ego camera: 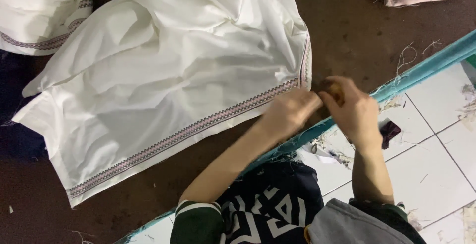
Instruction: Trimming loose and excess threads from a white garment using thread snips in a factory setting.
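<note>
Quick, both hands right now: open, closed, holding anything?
Left hand: closed, pinching the trimmed corner of the white cloth.
Right hand: closed around something small and brownish; motion blur hides what it is.

A dark short-sleeved top with a white geometric pattern is worn, the left sleeve edged with white stripes. Grey cloth is seen over the right shoulder. Both forearms are left bare.

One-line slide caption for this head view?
Both hands, left hand and right hand, meet at the corner of a white cloth with patterned trim on a brown table.
</note>
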